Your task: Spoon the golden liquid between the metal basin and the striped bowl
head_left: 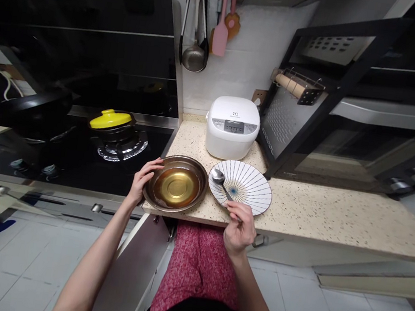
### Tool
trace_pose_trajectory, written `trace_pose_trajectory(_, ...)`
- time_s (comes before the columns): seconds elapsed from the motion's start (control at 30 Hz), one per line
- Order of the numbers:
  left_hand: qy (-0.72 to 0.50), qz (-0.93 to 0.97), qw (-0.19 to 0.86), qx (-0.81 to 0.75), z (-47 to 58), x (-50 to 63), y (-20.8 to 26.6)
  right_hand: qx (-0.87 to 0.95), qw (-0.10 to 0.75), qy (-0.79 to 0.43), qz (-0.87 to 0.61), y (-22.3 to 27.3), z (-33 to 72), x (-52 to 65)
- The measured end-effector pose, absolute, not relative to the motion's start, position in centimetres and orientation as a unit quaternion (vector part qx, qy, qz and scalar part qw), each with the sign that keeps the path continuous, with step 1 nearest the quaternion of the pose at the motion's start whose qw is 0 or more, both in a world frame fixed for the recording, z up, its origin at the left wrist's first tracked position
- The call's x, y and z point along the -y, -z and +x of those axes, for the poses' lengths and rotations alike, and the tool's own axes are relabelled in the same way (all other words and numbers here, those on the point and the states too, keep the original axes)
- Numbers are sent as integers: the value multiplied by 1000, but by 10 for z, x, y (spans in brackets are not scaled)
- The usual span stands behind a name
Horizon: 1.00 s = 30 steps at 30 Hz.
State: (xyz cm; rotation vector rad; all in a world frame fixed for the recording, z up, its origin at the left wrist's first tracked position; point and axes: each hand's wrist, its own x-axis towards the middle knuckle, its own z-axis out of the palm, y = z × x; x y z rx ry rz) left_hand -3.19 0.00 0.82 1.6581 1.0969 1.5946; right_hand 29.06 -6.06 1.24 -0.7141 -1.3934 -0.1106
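My left hand [143, 182] grips the left rim of a wide metal bowl [198, 204], fingertips over the edge. Inside the bowl lies a brownish, clear liquid [177, 188] over a golden-looking bottom. A metal spoon [219, 177] is pinched by its handle in my right hand [241, 226]. The spoon's head is over the left part of a white plate [255, 185] with dark radiating lines and a blue centre; whether it touches the plate I cannot tell. Bowl and plate sit side by side near the counter's front edge.
Behind the plate stands a white rice cooker [233, 128]. A yellow-lidded pot [110, 120] and a dark wok [34, 107] are on the stove to the left. A black rack [315, 88] with an oven is at right. Below the counter, a cabinet door [140, 259] hangs open.
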Motion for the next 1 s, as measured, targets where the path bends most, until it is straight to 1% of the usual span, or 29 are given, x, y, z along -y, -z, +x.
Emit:
trace_pose_trajectory(0.1,-600,622,291,-410,-32,0,-8,605,726,7,-326,-14,283,67)
trace_pose_trajectory(0.27,-603,623,292,-404,-33,-2,-6,626,716,-61,-305,-10,268,74)
trace_pose_trajectory(0.73,-605,622,295,-400,-32,-1,-5,636,683,-106,-343,-4,240,72)
trace_pose_trajectory(1.0,-610,617,295,-398,-31,0,-7,638,677,-138,-341,-2,235,70)
